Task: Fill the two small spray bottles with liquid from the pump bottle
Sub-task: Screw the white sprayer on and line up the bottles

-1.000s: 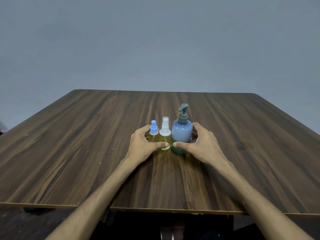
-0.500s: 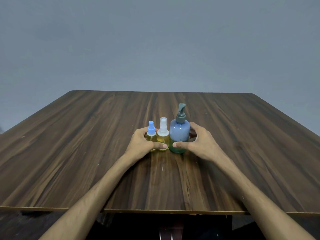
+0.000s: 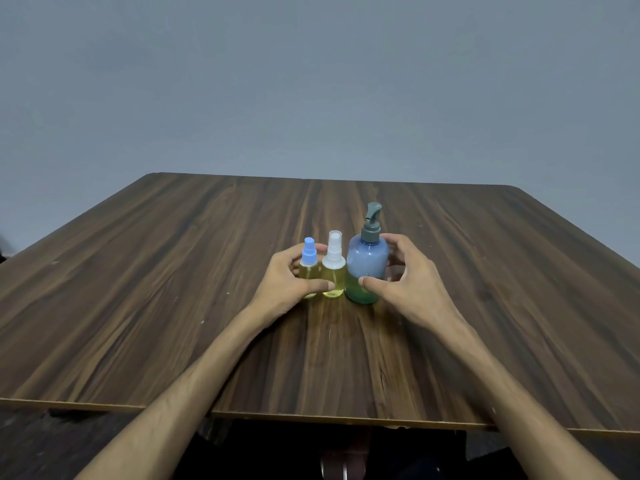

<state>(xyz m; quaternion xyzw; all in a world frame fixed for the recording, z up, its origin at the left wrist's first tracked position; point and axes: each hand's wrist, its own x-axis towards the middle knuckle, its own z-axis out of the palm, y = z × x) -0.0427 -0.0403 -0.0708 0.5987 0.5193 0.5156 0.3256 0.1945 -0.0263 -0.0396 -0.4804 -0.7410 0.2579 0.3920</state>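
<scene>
Three bottles stand side by side in the middle of the wooden table (image 3: 156,289). On the left is a small spray bottle with a blue cap (image 3: 309,266), and beside it one with a clear white cap (image 3: 334,268); both hold yellowish liquid. Right of them is the blue pump bottle (image 3: 367,265) with a grey pump head and greenish liquid low down. My left hand (image 3: 282,285) wraps the two small bottles, thumb across their fronts. My right hand (image 3: 412,285) cups the pump bottle, thumb on its front and fingers behind.
The table's near edge (image 3: 311,415) runs just below my forearms. A plain grey wall stands behind the far edge. Dark floor and a dim object show under the table.
Both hands stay around the bottles, which stand where they were. My right hand's fingers have lifted a little higher on the pump bottle. The view has shifted slightly.
</scene>
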